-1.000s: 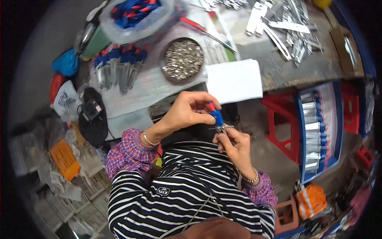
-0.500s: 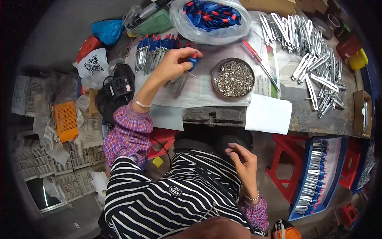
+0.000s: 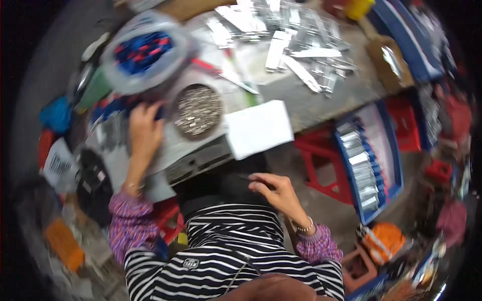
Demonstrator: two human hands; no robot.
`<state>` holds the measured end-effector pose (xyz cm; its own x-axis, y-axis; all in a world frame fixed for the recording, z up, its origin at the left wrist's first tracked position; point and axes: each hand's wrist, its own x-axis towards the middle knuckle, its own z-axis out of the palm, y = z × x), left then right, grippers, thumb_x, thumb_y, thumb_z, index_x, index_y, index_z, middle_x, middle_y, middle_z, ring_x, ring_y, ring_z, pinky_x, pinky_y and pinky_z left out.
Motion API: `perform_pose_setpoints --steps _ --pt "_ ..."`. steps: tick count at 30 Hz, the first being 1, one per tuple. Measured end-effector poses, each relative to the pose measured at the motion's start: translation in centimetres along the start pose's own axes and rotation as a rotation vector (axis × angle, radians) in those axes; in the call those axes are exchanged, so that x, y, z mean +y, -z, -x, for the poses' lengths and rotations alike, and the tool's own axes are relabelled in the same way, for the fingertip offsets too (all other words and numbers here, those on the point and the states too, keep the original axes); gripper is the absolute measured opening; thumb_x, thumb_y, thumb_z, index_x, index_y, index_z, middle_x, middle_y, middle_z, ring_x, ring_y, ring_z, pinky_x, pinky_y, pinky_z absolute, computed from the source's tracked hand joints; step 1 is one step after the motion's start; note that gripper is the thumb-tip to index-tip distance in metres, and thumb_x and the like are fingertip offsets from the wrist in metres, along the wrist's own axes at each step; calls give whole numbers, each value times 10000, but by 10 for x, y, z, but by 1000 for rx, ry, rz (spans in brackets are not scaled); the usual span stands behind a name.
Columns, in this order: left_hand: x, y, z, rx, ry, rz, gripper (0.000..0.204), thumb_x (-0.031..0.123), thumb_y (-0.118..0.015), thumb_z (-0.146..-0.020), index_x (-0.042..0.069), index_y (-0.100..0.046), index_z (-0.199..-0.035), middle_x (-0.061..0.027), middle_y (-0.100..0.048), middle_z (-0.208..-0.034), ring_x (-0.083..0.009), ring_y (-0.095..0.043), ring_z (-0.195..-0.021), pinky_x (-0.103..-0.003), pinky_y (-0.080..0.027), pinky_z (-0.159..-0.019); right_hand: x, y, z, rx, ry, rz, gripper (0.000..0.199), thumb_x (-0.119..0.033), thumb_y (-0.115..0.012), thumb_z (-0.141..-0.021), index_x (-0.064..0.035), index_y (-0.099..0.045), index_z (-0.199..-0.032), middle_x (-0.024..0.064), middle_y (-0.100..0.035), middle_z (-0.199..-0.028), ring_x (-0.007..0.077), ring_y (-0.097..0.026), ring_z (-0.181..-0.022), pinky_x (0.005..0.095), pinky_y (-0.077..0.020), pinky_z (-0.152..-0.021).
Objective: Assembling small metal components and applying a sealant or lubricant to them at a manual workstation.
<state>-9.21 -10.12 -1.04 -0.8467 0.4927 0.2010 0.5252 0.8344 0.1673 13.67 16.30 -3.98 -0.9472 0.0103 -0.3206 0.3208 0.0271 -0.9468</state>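
My left hand (image 3: 144, 131) is over the table, its fingers curled round a dark blue handle (image 3: 159, 112), and motion blur hides the rest of that piece. Beside it lies a row of blue-handled metal tools (image 3: 111, 129), shafts toward me. Just right of this hand stands a round bowl of small metal pins (image 3: 198, 111). My right hand (image 3: 278, 194) hovers over my lap, fingers loosely bent and thumb apart, with nothing seen in it.
Behind stands a clear bag of blue and red handles (image 3: 143, 54). A red screwdriver (image 3: 206, 65) and white paper (image 3: 258, 129) lie right of the bowl, with loose metal strips (image 3: 301, 47) beyond. A blue tray of tools (image 3: 362, 165) is at the right, by a red stool (image 3: 324, 168).
The whole view has swung to the right, so the table sits tilted and further left. My left hand has lowered toward the tool row. My right hand stays over my lap.
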Motion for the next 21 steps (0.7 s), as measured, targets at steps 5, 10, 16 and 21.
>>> perform_pose_setpoints --steps 5,10,16,21 --pt "1 7 -4 36 -46 47 373 36 -619 -727 55 -569 -1096 -156 -510 -972 -340 -491 -928 -386 -400 -805 -29 80 -3 302 71 28 212 -17 -537 -831 49 -608 -1020 82 -661 -852 105 -619 -763 222 -495 -680" --pt "12 20 -1 34 -25 167 313 8 -617 -736 32 -583 -1046 -131 -502 -859 -281 -512 -786 -346 -413 -704 -44 216 -62 799 378 750 233 -97 -548 -826 -4 -622 -1026 145 -668 -886 202 -656 -767 269 -489 -706" --pt "14 15 5 2 -85 239 302 -46 -597 -719 17 -589 -1014 -99 -521 -845 -209 -526 -707 -296 -424 -648 -42 283 -137 643 463 1051 392 -79 -592 -765 -48 -558 -1154 175 -606 -1078 312 -583 -1015 345 -452 -880" --pt "26 22 3 -75 -11 333 301 -51 -593 -714 13 -592 -1009 -87 -552 -897 -189 -544 -729 -281 -436 -659 -34 273 -139 690 610 1238 235 -53 -576 -758 -45 -598 -992 140 -583 -869 344 -574 -850 383 -469 -743"
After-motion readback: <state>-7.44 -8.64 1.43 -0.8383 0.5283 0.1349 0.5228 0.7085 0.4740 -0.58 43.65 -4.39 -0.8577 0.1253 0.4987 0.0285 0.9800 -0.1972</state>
